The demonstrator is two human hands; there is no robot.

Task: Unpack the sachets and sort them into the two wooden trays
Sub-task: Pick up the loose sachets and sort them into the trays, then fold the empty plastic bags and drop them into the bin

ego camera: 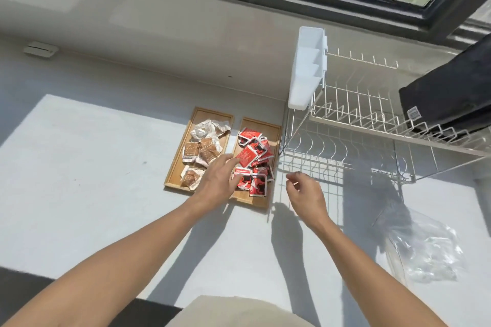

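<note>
Left hand fingers spread, holding nothing, over red sachets in right tray; brown sachets in left tray. Right hand loosely curled, empty. Risk: knocking the red heap over the tray edge onto the table.

sachets printed, no text legible

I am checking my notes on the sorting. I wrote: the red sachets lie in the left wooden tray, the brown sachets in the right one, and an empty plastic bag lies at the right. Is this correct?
Not quite: the trays are swapped. The head view shows the red sachets in the right wooden tray and the brown sachets in the left wooden tray. The plastic bag does lie at the right.
</note>
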